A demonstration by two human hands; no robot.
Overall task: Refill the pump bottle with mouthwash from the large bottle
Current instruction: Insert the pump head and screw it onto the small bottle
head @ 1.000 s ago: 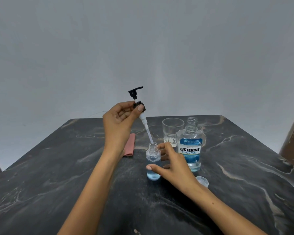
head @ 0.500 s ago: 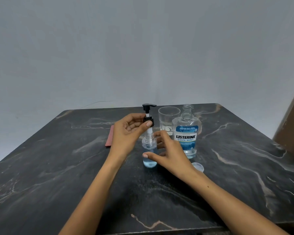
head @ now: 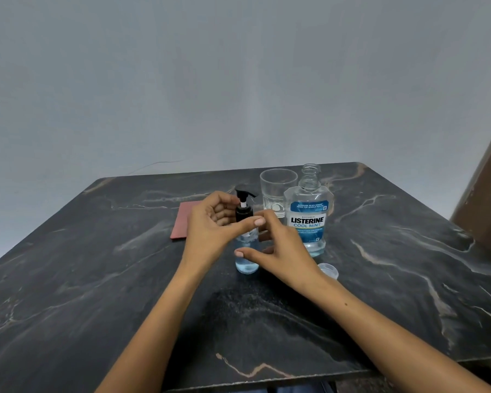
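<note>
On the dark table (head: 97,279), the large bottle (head: 308,219) stands uncapped; just left and in front of it sits the pump bottle (head: 247,259), blue liquid low inside. Right hand (head: 284,251) curls around its body. Left hand (head: 210,228) pinches the pump head (head: 243,211) at its collar. Looks like the closing step: next, twist that collar tight.

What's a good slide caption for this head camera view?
Left hand seats the pump on the small bottle steadied by the right hand, beside the open Listerine.
</note>
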